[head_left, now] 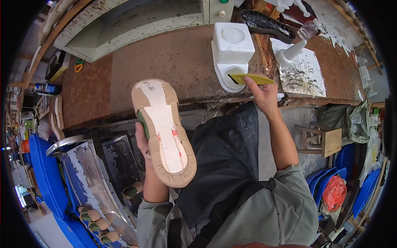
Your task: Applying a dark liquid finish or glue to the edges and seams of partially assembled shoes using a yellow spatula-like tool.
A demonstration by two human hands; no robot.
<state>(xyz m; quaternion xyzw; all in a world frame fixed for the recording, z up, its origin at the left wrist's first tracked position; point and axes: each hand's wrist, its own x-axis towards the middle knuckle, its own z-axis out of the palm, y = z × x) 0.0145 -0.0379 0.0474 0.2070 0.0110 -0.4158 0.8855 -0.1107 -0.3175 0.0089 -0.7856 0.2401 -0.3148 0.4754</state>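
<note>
My left hand (142, 138) is closed around a beige shoe upper (182, 120), whose pale insole board (164, 113) faces up and whose green lining shows at one side. My right hand (264, 94) grips a flat yellow brush (252, 78) with a dark edge at its left end. That dark edge is over the round opening of a white plastic glue dispenser (235, 45) on the bench. My left fingers are partly hidden behind the shoe.
A brown workbench (161, 62) runs across, with a glue-stained white sheet (304, 74), a white nozzle bottle (290, 53) and a dark sole (266, 25). Beige soles (57, 115) lean at left. Several slippers (98, 223) sit lower left beside a metal rack (95, 177). A wooden stool (331, 141) stands right.
</note>
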